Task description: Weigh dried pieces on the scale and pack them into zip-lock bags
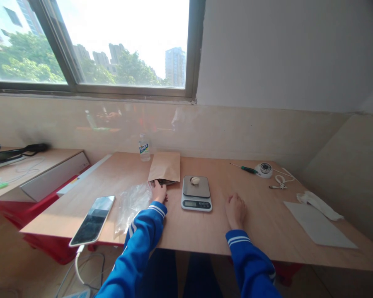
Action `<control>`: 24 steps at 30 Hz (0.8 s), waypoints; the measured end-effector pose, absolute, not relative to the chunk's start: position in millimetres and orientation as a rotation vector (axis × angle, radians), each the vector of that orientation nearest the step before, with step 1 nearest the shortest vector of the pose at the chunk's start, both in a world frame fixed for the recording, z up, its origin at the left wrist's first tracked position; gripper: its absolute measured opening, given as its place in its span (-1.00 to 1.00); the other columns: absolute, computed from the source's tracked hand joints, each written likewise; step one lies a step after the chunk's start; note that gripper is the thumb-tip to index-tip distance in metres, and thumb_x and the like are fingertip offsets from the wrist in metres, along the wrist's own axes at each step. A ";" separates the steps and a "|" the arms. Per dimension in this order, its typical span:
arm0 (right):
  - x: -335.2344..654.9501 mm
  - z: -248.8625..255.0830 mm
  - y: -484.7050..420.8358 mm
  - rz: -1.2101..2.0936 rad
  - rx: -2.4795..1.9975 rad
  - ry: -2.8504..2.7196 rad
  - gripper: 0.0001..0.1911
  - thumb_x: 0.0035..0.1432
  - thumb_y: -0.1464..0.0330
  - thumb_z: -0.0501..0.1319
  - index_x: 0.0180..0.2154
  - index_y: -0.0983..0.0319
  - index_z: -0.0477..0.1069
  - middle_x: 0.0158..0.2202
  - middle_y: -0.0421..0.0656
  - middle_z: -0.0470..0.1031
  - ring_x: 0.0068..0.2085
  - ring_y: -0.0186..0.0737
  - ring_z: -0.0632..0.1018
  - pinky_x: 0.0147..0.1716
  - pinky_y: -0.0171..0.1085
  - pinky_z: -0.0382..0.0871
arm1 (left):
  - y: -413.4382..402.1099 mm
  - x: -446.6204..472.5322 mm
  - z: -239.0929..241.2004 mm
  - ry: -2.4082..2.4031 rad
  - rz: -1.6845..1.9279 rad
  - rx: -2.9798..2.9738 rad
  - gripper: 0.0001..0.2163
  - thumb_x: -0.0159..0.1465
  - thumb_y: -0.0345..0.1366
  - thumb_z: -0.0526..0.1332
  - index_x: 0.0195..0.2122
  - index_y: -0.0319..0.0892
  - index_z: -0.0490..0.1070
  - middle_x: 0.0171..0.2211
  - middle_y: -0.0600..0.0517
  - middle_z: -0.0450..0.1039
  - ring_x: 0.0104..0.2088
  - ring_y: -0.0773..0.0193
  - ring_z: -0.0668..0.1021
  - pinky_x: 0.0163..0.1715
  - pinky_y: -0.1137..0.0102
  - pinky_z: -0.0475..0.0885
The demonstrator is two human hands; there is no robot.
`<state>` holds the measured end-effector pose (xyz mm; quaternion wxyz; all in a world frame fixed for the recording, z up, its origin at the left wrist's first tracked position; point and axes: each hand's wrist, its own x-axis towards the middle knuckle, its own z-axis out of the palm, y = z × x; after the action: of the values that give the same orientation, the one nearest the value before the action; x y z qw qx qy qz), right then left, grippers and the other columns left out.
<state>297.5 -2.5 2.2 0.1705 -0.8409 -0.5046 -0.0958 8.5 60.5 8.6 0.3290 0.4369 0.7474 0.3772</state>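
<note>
Head view: left of scale (202,191), left hand (159,193) touches paper bag (164,166), grip cannot be determined; right of scale, right hand (236,211) curled.

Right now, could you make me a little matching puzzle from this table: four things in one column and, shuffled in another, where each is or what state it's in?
Things
1. Left hand
2. Right hand
3. Phone
4. Small pale object

Places and states
A. On the metal plate of the scale
B. To the right of the scale, fingers curled
C. At the open mouth of the brown paper bag
D. Has a white cable plugged in

Pairs: 1-C, 2-B, 3-D, 4-A
</note>
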 end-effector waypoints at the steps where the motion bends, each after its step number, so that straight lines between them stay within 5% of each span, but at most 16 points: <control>1: 297.5 2.2 -2.5 -0.269 -2.391 -1.436 -0.77 0.24 0.44 -0.02 -0.28 0.35 0.38 -0.30 0.03 0.52 -0.21 -0.10 0.51 -0.33 -0.25 0.13 | 62.3 7.3 10.0 1.962 0.974 1.152 -0.54 0.24 -0.31 -0.03 0.16 -0.33 0.04 -0.54 -0.03 0.44 -0.71 0.29 0.44 -0.67 0.41 0.38; 5: 297.5 2.5 -2.3 -0.259 -2.393 -1.441 -0.78 0.24 0.44 -0.02 -0.27 0.35 0.38 -0.30 0.02 0.52 -0.20 -0.11 0.51 -0.32 -0.26 0.14 | 66.4 5.8 13.0 2.018 0.963 1.201 -0.64 0.24 -0.29 0.00 0.03 -0.35 0.16 -0.51 -0.10 0.47 -0.70 0.25 0.44 -0.65 0.38 0.37; 14: 298.9 -0.7 -1.0 -0.276 -2.387 -1.437 -0.77 0.25 0.44 -0.03 -0.27 0.35 0.38 -0.31 0.02 0.52 -0.21 -0.10 0.51 -0.34 -0.25 0.14 | 67.8 10.4 11.2 2.087 1.004 1.213 -0.63 0.25 -0.21 0.04 0.01 -0.33 0.11 -0.44 -0.14 0.51 -0.65 0.25 0.49 -0.59 0.39 0.37; 24: 299.4 -4.7 1.8 -0.320 -2.391 -1.453 -0.77 0.25 0.43 -0.04 -0.27 0.35 0.37 -0.33 0.01 0.52 -0.22 -0.10 0.52 -0.33 -0.25 0.14 | 78.1 8.9 3.9 2.015 1.010 1.204 -0.79 0.27 -0.26 0.03 -0.13 -0.26 0.15 -0.52 -0.04 0.49 -0.73 0.36 0.46 -0.75 0.52 0.31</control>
<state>299.4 1.8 -4.7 0.1619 -0.8378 -0.5091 -0.1122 8.9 78.1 3.9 0.2890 0.4513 0.7548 0.3784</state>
